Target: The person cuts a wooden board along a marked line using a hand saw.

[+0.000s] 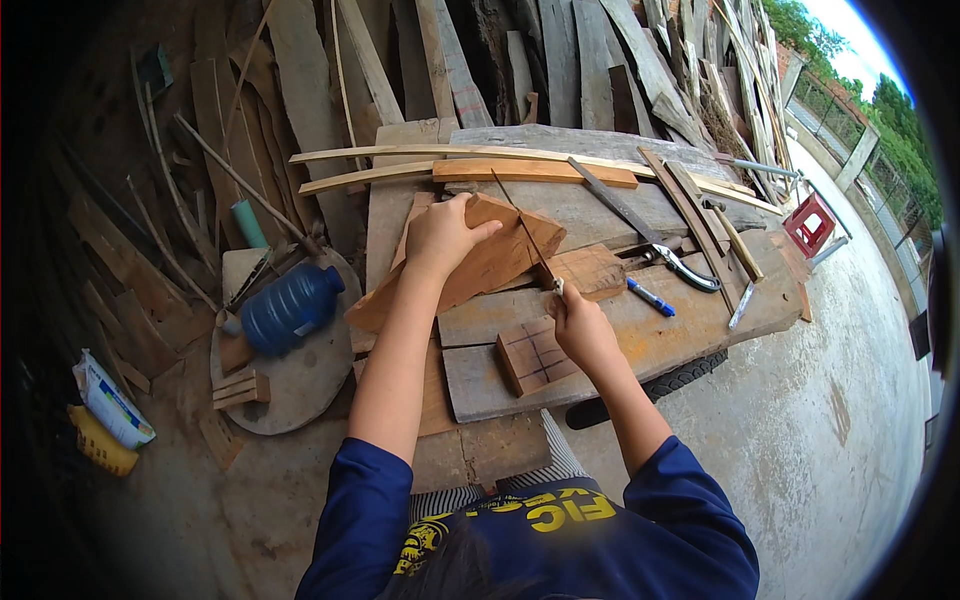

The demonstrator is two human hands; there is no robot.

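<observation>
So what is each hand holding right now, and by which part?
The left hand presses on the upper end of a wood block. The right hand grips a thin saw blade at its near end.

person wearing dark navy long-sleeved shirt, sleeves pushed above elbows | yellow printed lettering showing across chest | left hand point(440, 235), right hand point(583, 330) going bare
</observation>
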